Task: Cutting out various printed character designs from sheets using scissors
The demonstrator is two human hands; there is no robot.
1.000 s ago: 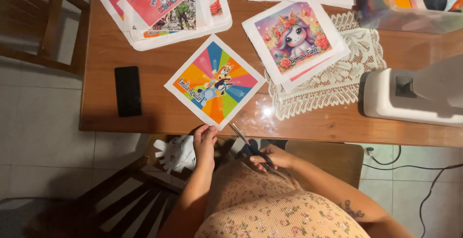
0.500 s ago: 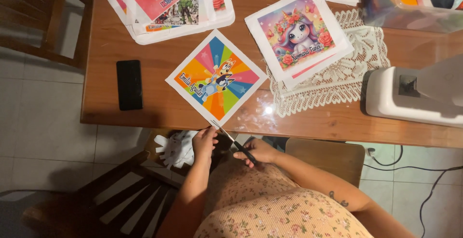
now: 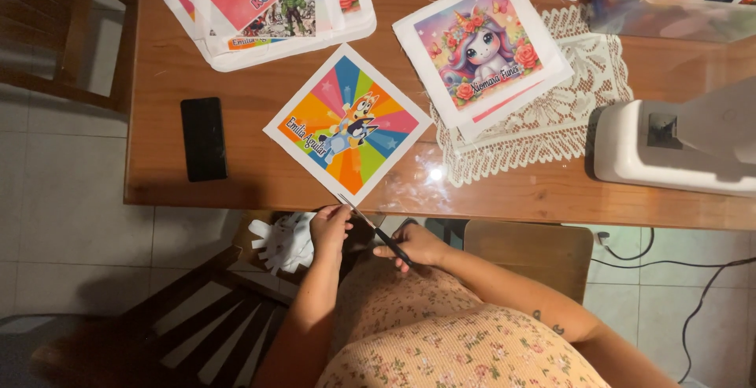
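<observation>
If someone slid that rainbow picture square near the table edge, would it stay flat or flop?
The rainbow square lies thin and flat, so it is probably light and floppy. On the glossy table it would likely slide easily. Its lower corner reaches the edge, so it might droop there.

Black rectangular phone (image 3: 203, 138) on brown wooden table (image 3: 157, 81), white lace doily (image 3: 551, 120), white sewing machine (image 3: 677, 148), unicorn print (image 3: 480, 53), dark wooden chair (image 3: 71, 34)

Right hand (image 3: 419, 245) grips black-handled scissors (image 3: 376, 232), blades angled up toward near edge of the wooden bench (image 3: 504, 191). Left hand (image 3: 329, 225) pinches at the scissor tip, beside a white cut fabric piece (image 3: 285, 242). Square rainbow-rayed cartoon print (image 3: 347, 123) lies at near edge; black phone (image 3: 203, 138) toward left edge.
</observation>
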